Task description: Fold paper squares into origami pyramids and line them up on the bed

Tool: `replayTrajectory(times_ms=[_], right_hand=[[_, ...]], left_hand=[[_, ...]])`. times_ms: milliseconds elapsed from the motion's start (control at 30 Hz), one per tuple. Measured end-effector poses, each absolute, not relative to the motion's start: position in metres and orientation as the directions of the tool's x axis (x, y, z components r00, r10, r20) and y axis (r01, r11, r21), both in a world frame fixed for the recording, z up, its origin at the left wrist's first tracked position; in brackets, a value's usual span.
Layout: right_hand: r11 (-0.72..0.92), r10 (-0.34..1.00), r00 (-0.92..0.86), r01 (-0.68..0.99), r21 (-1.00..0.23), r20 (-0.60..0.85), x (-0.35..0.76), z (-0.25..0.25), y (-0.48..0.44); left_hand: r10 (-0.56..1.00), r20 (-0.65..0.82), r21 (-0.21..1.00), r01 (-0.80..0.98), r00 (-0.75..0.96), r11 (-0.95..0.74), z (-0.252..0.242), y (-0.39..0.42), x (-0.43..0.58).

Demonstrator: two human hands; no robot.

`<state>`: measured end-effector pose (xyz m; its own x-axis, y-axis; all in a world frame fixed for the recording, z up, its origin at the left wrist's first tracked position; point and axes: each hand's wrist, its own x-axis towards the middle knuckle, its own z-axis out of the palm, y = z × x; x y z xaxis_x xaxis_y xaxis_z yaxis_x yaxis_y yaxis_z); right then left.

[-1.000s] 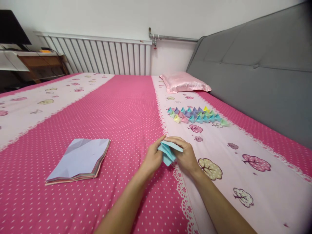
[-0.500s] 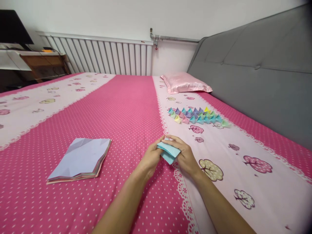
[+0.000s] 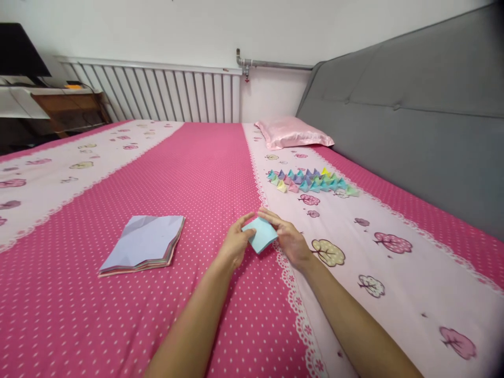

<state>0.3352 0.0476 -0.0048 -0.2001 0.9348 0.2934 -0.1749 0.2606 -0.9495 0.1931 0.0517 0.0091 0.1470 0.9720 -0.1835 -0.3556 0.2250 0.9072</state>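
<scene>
- Head view: the left hand point(image 3: 235, 244) grips a folded light-blue paper point(image 3: 263, 235), its thumb lying across the top face.
- The right hand point(image 3: 292, 241) has its fingers along the paper's upper right edge; whether it pinches the sheet, one cannot tell.
- The blue paper is between the two hands, above the pink bedspread point(image 3: 205, 173) near its lace-patterned border.
- To the left, well apart, lies a stack of paper point(image 3: 144, 239), lavender on top.
- Beyond the right hand, small folded paper shapes point(image 3: 315, 186) stand in close rows, near a pink pillow point(image 3: 293, 132).
</scene>
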Motion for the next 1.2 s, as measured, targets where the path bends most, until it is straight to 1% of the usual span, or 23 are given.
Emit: replayTrajectory(times_ms=[33,100,133,200,267,333,400,467,533,600,667,700,767,833,867,900,967,1033,1200], right_hand=[[0.191,0.961,-0.154,-0.225,-0.956,0.228,0.330,-0.010,0.043],[0.061,0.992,-0.098,-0.216,-0.975,0.083,0.318,-0.021,0.030],[0.027,0.994,-0.099,-0.189,-0.982,0.047,0.312,-0.025,0.022],[0.012,0.994,-0.106,-0.154,-0.988,0.029,0.301,-0.031,0.006],[0.031,0.996,-0.082,-0.125,-0.992,0.041,0.292,-0.033,-0.010],[0.049,0.997,-0.050,-0.067,-0.997,0.053,0.285,-0.031,-0.024],[0.080,0.996,-0.038,0.024,-0.997,0.079,0.281,-0.029,-0.036],[0.159,0.987,-0.031,0.141,-0.977,0.156,0.277,-0.027,-0.044],[0.276,0.960,-0.035,0.295,-0.915,0.279,0.274,-0.028,-0.049],[0.378,0.917,-0.074,0.475,-0.795,0.392,0.272,-0.030,-0.052],[0.428,0.887,-0.158,0.636,-0.642,0.434,0.270,-0.033,-0.053],[0.438,0.881,-0.208,0.697,-0.567,0.424,0.269,-0.034,-0.055],[0.438,0.887,-0.296,0.783,-0.442,0.355,0.268,-0.036,-0.059],[0.429,0.898,-0.353,0.834,-0.348,0.262,0.268,-0.035,-0.064],[0.421,0.905,-0.367,0.852,-0.313,0.216,0.268,-0.035,-0.068],[0.413,0.910,-0.377,0.865,-0.285,0.174,0.269,-0.034,-0.071],[0.399,0.917,-0.383,0.883,-0.247,0.111,0.270,-0.032,-0.076],[0.388,0.922,-0.379,0.894,-0.226,0.083,0.270,-0.032,-0.078],[0.384,0.923,-0.372,0.903,-0.191,0.095,0.270,-0.035,-0.081]], left_hand=[[0.979,-0.161,0.921,-0.337,0.125,0.194,0.004,0.043,0.188],[0.986,-0.132,0.948,-0.278,0.101,0.155,-0.007,0.022,0.176],[0.990,-0.112,0.957,-0.258,0.082,0.129,-0.013,0.010,0.170],[0.996,-0.072,0.975,-0.208,0.047,0.080,-0.022,-0.011,0.159],[0.999,-0.016,0.993,-0.120,0.028,0.020,-0.027,-0.029,0.151],[0.997,0.076,0.996,0.035,0.001,-0.076,-0.029,-0.045,0.144],[0.985,0.174,0.962,0.215,-0.013,-0.167,-0.027,-0.058,0.139],[0.972,0.236,0.911,0.345,0.009,-0.224,-0.024,-0.069,0.133],[0.960,0.272,0.876,0.393,0.073,-0.278,-0.021,-0.076,0.127],[0.934,0.312,0.838,0.412,0.175,-0.358,-0.021,-0.079,0.123],[0.897,0.322,0.745,0.503,0.304,-0.438,-0.024,-0.079,0.121],[0.879,0.304,0.662,0.583,0.366,-0.471,-0.026,-0.078,0.121],[0.853,0.235,0.432,0.737,0.465,-0.521,-0.028,-0.078,0.121],[0.832,0.173,0.216,0.804,0.527,-0.554,-0.029,-0.079,0.120],[0.822,0.153,0.144,0.811,0.548,-0.567,-0.028,-0.080,0.120],[0.813,0.139,0.097,0.809,0.565,-0.579,-0.028,-0.082,0.118],[0.799,0.125,0.052,0.800,0.588,-0.597,-0.025,-0.085,0.115],[0.784,0.124,0.038,0.787,0.608,-0.616,-0.024,-0.086,0.111],[0.749,0.138,0.052,0.751,0.648,-0.659,-0.025,-0.085,0.102]])
